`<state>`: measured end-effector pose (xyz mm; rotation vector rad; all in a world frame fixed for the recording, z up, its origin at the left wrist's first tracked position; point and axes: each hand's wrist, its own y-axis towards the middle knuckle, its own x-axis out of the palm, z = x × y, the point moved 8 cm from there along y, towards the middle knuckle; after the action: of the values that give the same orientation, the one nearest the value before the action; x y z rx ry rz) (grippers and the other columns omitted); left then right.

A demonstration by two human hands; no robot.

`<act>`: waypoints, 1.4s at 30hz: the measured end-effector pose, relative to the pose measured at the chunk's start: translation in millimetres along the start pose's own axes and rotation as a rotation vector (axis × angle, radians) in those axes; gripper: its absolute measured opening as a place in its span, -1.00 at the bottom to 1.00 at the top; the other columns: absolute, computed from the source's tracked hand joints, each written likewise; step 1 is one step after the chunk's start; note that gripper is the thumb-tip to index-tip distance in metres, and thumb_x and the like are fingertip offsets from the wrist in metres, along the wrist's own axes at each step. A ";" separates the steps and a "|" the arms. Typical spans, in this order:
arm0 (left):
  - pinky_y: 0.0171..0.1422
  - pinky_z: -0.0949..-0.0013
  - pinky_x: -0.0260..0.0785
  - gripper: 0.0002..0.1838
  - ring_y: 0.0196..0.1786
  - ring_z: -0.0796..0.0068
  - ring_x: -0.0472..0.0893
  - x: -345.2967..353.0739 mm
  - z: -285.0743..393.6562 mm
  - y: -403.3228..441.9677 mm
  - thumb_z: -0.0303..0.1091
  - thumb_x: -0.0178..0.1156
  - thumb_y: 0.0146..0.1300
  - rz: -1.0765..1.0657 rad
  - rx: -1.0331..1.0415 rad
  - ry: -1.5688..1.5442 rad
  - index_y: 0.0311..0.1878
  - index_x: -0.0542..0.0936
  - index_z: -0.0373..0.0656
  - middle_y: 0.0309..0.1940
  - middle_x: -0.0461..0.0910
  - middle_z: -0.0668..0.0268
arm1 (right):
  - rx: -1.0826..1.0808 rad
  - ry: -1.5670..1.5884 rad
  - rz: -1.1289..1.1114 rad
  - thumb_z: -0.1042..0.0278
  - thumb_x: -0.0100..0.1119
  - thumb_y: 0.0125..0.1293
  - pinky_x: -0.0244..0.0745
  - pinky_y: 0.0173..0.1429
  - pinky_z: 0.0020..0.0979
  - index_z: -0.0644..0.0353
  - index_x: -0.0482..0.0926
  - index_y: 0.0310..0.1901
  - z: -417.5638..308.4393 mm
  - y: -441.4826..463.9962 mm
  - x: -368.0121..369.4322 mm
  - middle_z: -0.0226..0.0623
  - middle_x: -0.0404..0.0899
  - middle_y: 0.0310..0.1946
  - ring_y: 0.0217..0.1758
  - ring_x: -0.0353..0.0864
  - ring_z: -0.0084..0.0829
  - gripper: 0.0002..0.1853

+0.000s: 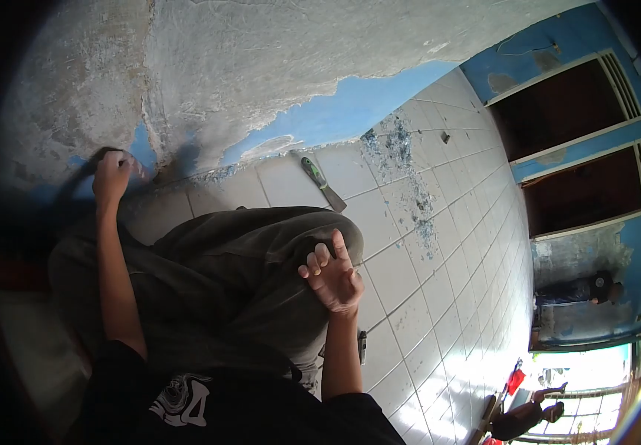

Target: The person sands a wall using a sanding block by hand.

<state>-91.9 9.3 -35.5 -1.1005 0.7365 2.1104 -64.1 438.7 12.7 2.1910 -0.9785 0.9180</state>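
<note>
My left hand [113, 176] is closed at the lower part of the wall [209, 67], where grey plaster meets remnants of blue paint. Something blurred shows beside its fingers; what it grips I cannot make out. My right hand [333, 278] is palm up by my bent knee [261, 237], fingers apart and partly curled, holding nothing. On the tiles beyond the knee lies a putty knife [320, 182] with a green and black handle, touched by neither hand. A strip of blue paint [350, 107] borders the bare plaster.
Blue paint flakes [409, 178] litter the tiled floor [402, 297]. A small dark object [445, 137] lies farther off. Two dark doorways [557, 111] stand across the room. One person [576, 291] is near the far wall, another [524, 417] by the bright window.
</note>
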 end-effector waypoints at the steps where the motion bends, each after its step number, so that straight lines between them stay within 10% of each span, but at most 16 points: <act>1: -0.11 0.15 0.33 -0.76 -0.12 0.03 0.51 -17.6 4.8 2.2 -0.26 0.07 0.10 -0.001 0.009 -0.049 -0.24 0.54 -0.20 -0.26 0.55 0.07 | -0.003 0.005 -0.002 0.06 0.12 0.11 0.19 0.00 -0.28 -0.10 0.08 0.32 0.2 0.3 -0.3 -0.41 0.20 -0.28 -0.20 0.26 -0.46 -0.27; 6: -0.09 0.14 0.32 -0.76 -0.16 0.04 0.51 -46.7 -1.6 9.7 -0.29 0.03 0.11 0.223 0.113 -0.067 -0.19 0.52 -0.16 -0.26 0.54 0.08 | 0.010 0.012 -0.015 0.07 0.12 0.12 0.18 0.01 -0.27 -0.09 0.09 0.31 -0.4 3.4 1.2 -0.40 0.22 -0.27 -0.22 0.25 -0.45 -0.29; 12: -0.19 0.18 0.35 -0.81 -0.24 0.08 0.54 65.4 -31.6 3.7 -0.26 0.06 0.07 -0.206 0.008 -0.087 -0.31 0.52 -0.15 -0.41 0.57 0.13 | 0.010 0.013 -0.005 0.07 0.12 0.12 0.18 0.00 -0.28 -0.08 0.11 0.30 0.7 1.6 1.9 -0.40 0.22 -0.27 -0.20 0.26 -0.45 -0.30; 19: -0.08 0.21 0.33 -0.62 -0.20 0.07 0.56 -55.4 0.8 12.7 -0.17 0.07 0.17 0.246 0.191 -0.040 -0.09 0.48 -0.31 -0.17 0.53 0.03 | -0.012 0.068 0.028 0.09 0.17 0.10 0.21 -0.03 -0.29 0.01 0.12 0.28 -0.3 2.3 0.1 -0.33 0.27 -0.29 -0.21 0.29 -0.41 -0.28; 24: -0.06 0.24 0.33 -0.60 -0.22 0.15 0.60 18.4 -30.1 20.9 -0.18 0.13 0.13 -0.156 0.013 -0.255 -0.08 0.47 -0.31 -0.17 0.53 0.03 | 0.007 0.005 -0.017 0.06 0.10 0.14 0.18 -0.01 -0.29 -0.09 0.10 0.31 0.3 2.1 1.3 -0.41 0.21 -0.27 -0.20 0.26 -0.47 -0.31; 33: -0.11 0.16 0.34 -0.66 -0.13 0.04 0.53 -35.7 -8.5 12.8 -0.17 0.13 0.10 0.174 0.116 -0.076 -0.15 0.52 -0.23 -0.23 0.56 0.08 | -0.007 0.033 0.008 0.08 0.13 0.12 0.19 0.00 -0.28 -0.04 0.11 0.30 0.1 1.8 1.8 -0.37 0.22 -0.28 -0.21 0.26 -0.44 -0.29; 42: -0.13 0.15 0.35 -0.74 -0.13 0.06 0.53 47.4 -32.6 8.4 -0.28 0.14 0.07 -0.085 -0.046 -0.118 -0.19 0.52 -0.20 -0.25 0.57 0.10 | 0.009 0.026 0.006 0.10 0.12 0.11 0.18 0.00 -0.28 -0.08 0.10 0.30 -0.4 1.3 0.9 -0.40 0.20 -0.29 -0.21 0.25 -0.46 -0.29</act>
<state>-103.2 -6.3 -90.4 -1.0040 0.5784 2.1086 -64.8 438.0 14.0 2.1794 -0.9706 0.9538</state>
